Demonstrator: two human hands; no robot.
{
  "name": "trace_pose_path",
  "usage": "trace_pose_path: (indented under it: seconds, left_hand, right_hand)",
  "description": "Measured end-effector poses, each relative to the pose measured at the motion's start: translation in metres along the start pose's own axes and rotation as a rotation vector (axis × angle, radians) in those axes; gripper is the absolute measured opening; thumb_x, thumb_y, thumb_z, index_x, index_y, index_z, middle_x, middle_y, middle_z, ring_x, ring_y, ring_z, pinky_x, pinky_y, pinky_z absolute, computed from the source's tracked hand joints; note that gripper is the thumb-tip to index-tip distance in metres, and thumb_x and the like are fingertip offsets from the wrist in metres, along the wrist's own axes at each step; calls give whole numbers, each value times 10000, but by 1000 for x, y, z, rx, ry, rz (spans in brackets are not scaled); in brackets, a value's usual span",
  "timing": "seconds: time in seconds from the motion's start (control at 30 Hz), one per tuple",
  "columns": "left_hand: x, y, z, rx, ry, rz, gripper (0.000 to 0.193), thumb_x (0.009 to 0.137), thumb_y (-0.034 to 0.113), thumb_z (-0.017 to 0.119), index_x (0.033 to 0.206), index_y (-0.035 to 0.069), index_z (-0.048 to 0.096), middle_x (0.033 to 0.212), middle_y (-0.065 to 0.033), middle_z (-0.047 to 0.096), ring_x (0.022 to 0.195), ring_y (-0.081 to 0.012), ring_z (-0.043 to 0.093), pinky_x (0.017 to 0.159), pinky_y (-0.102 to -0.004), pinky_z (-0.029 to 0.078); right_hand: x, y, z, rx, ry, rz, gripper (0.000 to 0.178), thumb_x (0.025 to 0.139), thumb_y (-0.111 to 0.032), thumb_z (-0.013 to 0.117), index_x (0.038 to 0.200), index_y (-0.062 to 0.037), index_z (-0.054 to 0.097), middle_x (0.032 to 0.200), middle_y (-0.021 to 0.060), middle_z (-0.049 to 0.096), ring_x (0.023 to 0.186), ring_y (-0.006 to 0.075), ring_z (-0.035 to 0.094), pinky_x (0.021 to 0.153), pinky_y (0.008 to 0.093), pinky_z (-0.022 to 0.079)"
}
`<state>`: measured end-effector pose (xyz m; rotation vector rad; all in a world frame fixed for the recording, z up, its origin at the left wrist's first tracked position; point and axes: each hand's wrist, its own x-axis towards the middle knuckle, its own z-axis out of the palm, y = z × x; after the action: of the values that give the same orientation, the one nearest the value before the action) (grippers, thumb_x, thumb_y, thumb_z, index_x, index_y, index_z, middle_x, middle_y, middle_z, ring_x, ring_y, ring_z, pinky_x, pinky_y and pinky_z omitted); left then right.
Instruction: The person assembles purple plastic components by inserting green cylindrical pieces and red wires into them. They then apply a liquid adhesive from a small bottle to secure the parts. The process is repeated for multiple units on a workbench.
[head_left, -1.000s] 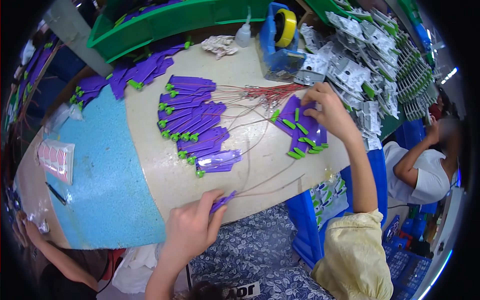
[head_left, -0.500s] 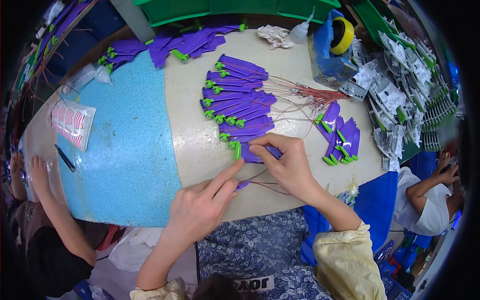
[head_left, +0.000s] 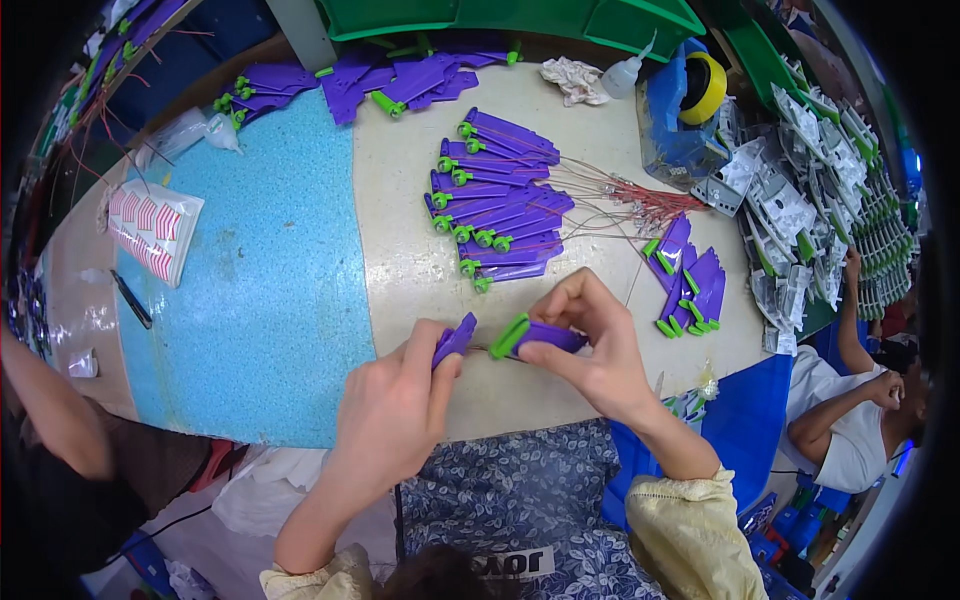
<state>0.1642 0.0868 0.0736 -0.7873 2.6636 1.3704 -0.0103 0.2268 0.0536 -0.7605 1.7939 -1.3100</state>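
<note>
My left hand [head_left: 385, 410] pinches a small purple plastic piece [head_left: 455, 341] between thumb and fingers. Facing it, my right hand [head_left: 610, 365] grips a flat purple plastic part with a green end [head_left: 550, 337], the green end pointing toward the left hand. A small gap separates the two pieces, with a thin wire partly visible between them. Just beyond my hands lies a fanned stack of purple parts [head_left: 510, 207] with green round tips. Red wires [head_left: 655, 199] run from that stack to the right. Beside them is a smaller group of purple parts with green bars [head_left: 708, 285].
A blue tape dispenser [head_left: 680, 140] with yellow tape, a squeeze bottle [head_left: 622, 78] and crumpled tissue [head_left: 573, 80] stand at the back. Grey plastic housings [head_left: 780, 200] are heaped at right. More purple parts [head_left: 420, 80] line the back edge. Other people's arms [head_left: 60, 400] show at both sides.
My right hand has lifted the purple part with the green end off the table. My left hand has drawn back from its green end and raised the small purple piece. The view has shifted slightly.
</note>
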Motion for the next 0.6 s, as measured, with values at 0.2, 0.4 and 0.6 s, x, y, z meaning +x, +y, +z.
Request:
trace_pose_path:
  seconds: [0.2,0.4,0.6]
  left_hand:
    - [18,8,32,-341,212,282,334,936,207,720,1211,54,608,821,-187,714,683,-353,720,605,-432,537]
    - [15,19,43,-299,301,280,237,923,116,737,1114,-9,672,801,-122,709,655,-183,698,599,-290,509]
    - [21,1,39,-367,250,335,356,922,162,707,1253,67,618,767,-146,700,623,-304,706,589,-391,542]
  right_hand:
    - [-16,-1,1,212,1,-79,412,802,20,820,1056,-47,502,953,43,651,931,124,639,866,284,494]
    - [-25,6,-5,69,94,-107,344,802,-21,840,1044,-10,596,958,58,683,939,119,656,876,287,509]
    - [-29,-16,-38,-269,43,50,191,822,-47,813,955,22,695,790,68,692,673,129,646,654,277,519]
